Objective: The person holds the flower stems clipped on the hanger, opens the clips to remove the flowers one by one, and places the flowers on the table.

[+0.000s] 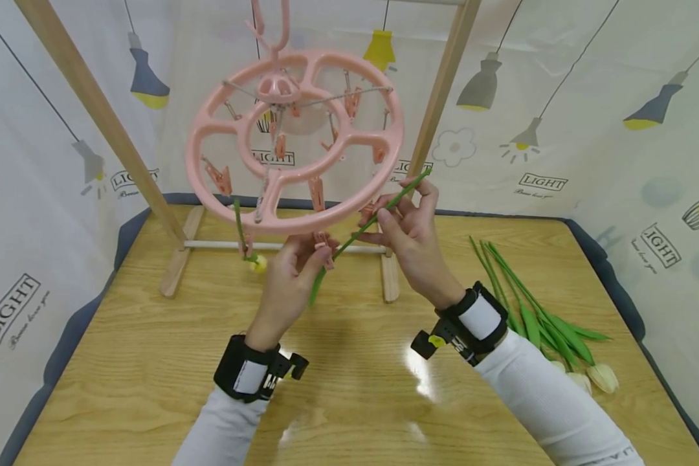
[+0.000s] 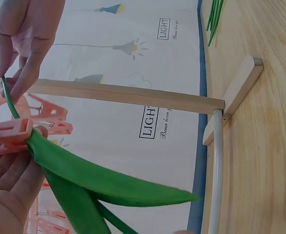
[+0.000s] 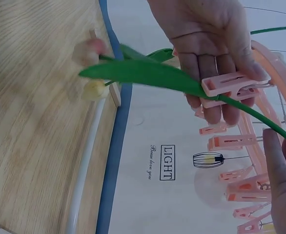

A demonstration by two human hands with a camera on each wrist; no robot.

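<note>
My left hand (image 1: 291,275) pinches a pink clothespin (image 3: 231,85) hanging from the round pink drying rack (image 1: 355,210). The green stem (image 1: 384,210) of an artificial tulip crosses the clothespin's mouth; I cannot tell whether it is clamped. My right hand (image 1: 416,239) holds this stem near its upper end between thumb and fingers. Broad green leaves (image 2: 104,175) hang below the clothespin. In the right wrist view, a blurred pale bloom with a pink tip (image 3: 89,51) shows beyond the leaves. A yellow tulip (image 1: 259,263) hangs head down from another clothespin, left of my left hand.
Several white tulips (image 1: 602,377) with green stems lie on the wooden table (image 1: 349,388) at the right. A wooden stand (image 1: 448,84) with a white crossbar (image 1: 221,245) surrounds the rack. More pink clothespins (image 1: 317,194) dangle from the ring.
</note>
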